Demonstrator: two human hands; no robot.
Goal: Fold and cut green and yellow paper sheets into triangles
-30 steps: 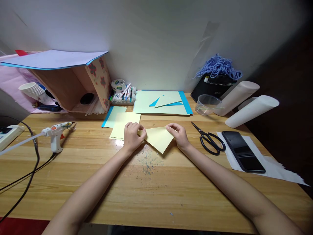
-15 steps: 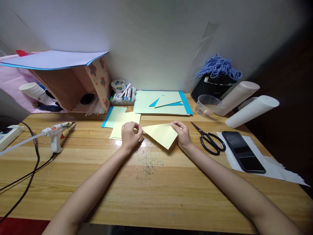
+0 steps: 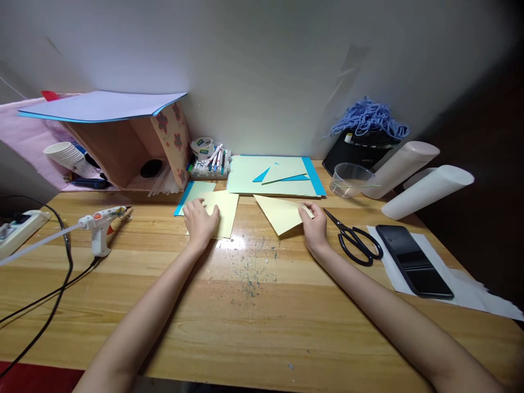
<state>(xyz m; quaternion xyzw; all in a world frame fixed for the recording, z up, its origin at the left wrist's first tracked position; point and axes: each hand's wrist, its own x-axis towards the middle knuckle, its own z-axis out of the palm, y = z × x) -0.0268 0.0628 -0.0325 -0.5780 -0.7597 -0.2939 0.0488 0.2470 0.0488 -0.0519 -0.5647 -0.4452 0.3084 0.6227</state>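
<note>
Between the thumb and fingers of my right hand (image 3: 315,225) is a pale yellow paper triangle (image 3: 280,214), its narrow tip pointing left above the wooden table. My left hand (image 3: 200,222) lies over the pale yellow paper sheets (image 3: 227,213), thumb and fingers spread apart; whether it grips a sheet's edge does not show, but nothing is visibly pinched. A sheet with a blue edge (image 3: 183,199) sticks out behind them. Further back, a larger yellow sheet with a blue strip (image 3: 241,174) carries cut yellow and blue pieces. Black-handled scissors (image 3: 355,240) lie right of my right hand.
On the left stand a glue gun (image 3: 100,229) with its cable, a power strip (image 3: 24,225) and a pink box (image 3: 123,147). Markers (image 3: 210,166) are at the back. To the right are a clear plastic bowl (image 3: 350,180), white rolls (image 3: 429,191) and a phone (image 3: 413,261).
My left hand has let go of the triangle's tip and moved left onto the yellow sheets, its fingers opening. My right hand still holds the triangle, now slightly further right.
</note>
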